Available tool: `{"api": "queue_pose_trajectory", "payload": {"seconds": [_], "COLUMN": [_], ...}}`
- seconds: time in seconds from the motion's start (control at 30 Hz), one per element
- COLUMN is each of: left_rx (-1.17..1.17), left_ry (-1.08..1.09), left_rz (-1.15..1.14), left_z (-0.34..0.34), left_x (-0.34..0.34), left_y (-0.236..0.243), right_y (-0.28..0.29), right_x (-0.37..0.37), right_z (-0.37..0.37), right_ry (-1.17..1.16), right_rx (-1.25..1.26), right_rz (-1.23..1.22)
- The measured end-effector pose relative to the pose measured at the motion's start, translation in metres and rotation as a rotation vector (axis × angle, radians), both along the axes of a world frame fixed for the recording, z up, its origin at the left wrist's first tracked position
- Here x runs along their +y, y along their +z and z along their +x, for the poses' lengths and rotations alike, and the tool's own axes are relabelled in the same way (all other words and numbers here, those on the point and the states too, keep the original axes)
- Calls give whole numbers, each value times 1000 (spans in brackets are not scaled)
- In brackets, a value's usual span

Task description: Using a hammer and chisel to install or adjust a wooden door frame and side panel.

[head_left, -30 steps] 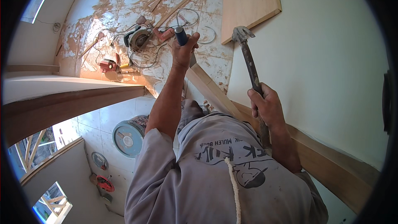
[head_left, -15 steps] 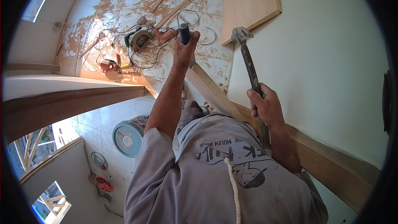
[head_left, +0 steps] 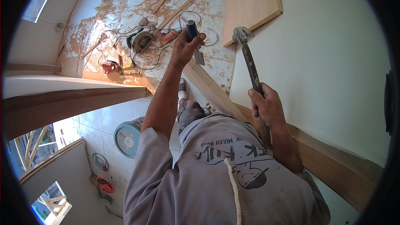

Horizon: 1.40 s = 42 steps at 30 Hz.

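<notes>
bright, sharp daylight; heavy fisheye bend, black rim

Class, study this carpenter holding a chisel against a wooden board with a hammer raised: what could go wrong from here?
1. The left hand wraps the chisel just below its striking end, so a misjudged blow from the hammer in the right hand could hit fingers.
2. The person seems to work high above the floor; cords and a circular saw lie below, so a dropped tool or slip could be serious.

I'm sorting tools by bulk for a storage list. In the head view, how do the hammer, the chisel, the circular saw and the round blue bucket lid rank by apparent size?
1. hammer, longest
2. blue bucket lid
3. circular saw, though it lies farther away on the floor, so it may truly be bigger than it looks
4. chisel, partly hidden in the left hand
</notes>
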State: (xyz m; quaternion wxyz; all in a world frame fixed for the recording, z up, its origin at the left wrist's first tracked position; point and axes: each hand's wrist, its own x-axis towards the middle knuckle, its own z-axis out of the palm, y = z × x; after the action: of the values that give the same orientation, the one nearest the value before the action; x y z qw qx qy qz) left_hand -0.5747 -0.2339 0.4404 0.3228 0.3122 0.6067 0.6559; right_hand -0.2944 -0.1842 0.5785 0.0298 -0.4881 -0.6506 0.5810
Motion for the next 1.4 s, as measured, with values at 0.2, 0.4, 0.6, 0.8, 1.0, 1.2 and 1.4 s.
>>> {"api": "queue_pose_trajectory", "payload": {"seconds": [0.2, 0.4, 0.6, 0.8, 1.0, 1.2, 1.4], "left_rx": [-35, 64, -21, -33, -274, -339, -326], "left_ry": [-21, 342, 502, 572, 527, 510, 512], "left_rz": [36, -98, -9, 99, 155, 180, 178], "left_z": [1, 11, 1, -13, -11, -12, -10], "left_x": [3, 1, -1, 6, 7, 16, 20], "left_y": [0, 3, 0, -34, -24, -21, -27], "right_y": [-2, -2, -6, -5, -10, -10, -12], "right_x": [0, 1, 0, 1, 3, 3, 5], "right_z": [-1, 0, 1, 0, 1, 0, 1], "right_ry": [-4, -12, -14, 1, -12, -14, -22], "right_rx": [-12, -1, -11, -32, -53, -62, -65], "right_rz": [4, 13, -4, 0, 1, -6, -6]}}
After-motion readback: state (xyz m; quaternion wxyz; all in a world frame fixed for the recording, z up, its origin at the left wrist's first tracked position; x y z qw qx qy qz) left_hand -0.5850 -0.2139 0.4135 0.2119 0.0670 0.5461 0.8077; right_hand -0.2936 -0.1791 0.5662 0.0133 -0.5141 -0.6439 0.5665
